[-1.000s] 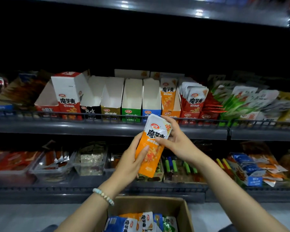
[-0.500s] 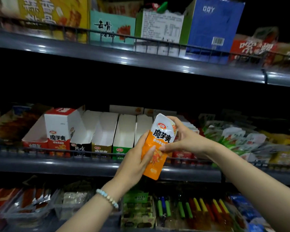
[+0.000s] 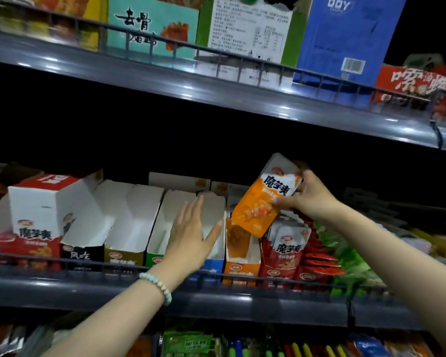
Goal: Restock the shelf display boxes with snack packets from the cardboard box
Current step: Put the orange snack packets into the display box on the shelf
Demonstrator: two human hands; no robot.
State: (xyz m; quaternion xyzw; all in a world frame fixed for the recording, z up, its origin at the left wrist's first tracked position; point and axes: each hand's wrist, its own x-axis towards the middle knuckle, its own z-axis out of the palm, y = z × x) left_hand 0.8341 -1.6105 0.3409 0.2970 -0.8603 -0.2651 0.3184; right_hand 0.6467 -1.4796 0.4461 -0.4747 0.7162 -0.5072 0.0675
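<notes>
Head camera: right hand (image 3: 312, 198) pinches the orange packet (image 3: 262, 202), tilted over the orange display box (image 3: 241, 270) at its six o'clock, seemingly to slot it in, while the flat-fingered left hand (image 3: 193, 235) steadies the blue box (image 3: 214, 269) at nine

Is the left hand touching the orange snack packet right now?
Apart. Head view shows white display-box cardboard between the thumb of the left hand and the orange-and-white snack packet; only the right hand pinches it.
</notes>
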